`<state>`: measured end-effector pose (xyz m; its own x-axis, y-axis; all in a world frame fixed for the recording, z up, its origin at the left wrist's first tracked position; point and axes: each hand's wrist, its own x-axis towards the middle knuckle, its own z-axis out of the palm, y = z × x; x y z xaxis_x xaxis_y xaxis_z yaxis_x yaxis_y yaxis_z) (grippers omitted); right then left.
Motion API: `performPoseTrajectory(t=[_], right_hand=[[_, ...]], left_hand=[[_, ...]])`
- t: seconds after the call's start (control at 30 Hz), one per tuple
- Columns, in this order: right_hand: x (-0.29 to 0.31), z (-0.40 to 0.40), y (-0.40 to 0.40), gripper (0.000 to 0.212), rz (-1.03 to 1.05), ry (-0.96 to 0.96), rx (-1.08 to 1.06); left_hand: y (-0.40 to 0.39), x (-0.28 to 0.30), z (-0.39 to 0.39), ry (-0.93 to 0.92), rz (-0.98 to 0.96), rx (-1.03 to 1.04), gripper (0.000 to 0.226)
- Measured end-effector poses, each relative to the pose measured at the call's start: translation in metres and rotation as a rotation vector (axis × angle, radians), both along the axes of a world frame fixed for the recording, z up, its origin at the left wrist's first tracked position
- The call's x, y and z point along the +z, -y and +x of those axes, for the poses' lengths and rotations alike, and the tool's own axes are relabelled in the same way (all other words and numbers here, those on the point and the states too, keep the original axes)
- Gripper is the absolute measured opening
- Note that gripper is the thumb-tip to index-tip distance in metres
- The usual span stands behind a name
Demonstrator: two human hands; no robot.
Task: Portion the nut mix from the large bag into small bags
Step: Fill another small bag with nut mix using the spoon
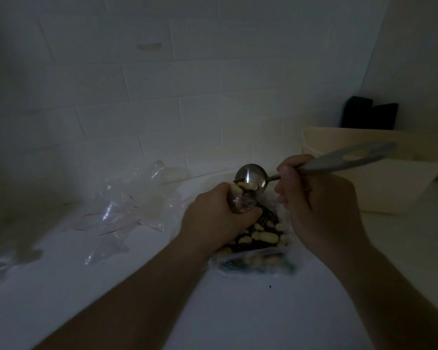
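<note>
Head view | we are tipping the spoon (pixel 250 179) – right hand (pixel 319 205) gripping its handle | left hand (pixel 213 218) pinching the small bag (pixel 240 200) – best keeping its mouth under the nuts (pixel 247 186).

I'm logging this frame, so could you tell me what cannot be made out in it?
Head view only:
- Small bag: mostly hidden inside the left hand; its fill level is unclear.
- Large bag: near edge blurred, right side behind the right hand.
- Dark object behind the cream tub: too dim to identify.

A cream plastic tub (pixel 379 178) stood just right of the grip, a dark object (pixel 369 116) behind it against the white tiled wall (pixel 162 97).
</note>
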<state>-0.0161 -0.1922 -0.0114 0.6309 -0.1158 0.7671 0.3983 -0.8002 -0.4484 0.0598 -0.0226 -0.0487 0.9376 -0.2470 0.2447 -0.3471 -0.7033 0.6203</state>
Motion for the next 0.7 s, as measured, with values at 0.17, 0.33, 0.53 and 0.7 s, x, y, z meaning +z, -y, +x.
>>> performPoseTrajectory(t=[0.17,0.33,0.53,0.7], right_hand=[[0.002,-0.002,0.002,0.022,0.17,-0.007,0.005],[0.009,-0.003,0.005,0.022,0.423,-0.035,0.032],[0.005,0.0,0.011,0.024,0.475,-0.085,-0.008],[0.005,0.0,0.013,0.024,0.506,-0.324,0.076]], left_hand=[[-0.001,0.001,0.0,-0.021,-0.062,-0.003,0.043],[-0.005,0.001,-0.001,-0.037,-0.158,-0.011,0.044],[-0.008,0.007,-0.007,-0.046,-0.268,-0.004,0.032],[-0.014,0.017,-0.004,-0.004,-0.472,0.007,0.028]])
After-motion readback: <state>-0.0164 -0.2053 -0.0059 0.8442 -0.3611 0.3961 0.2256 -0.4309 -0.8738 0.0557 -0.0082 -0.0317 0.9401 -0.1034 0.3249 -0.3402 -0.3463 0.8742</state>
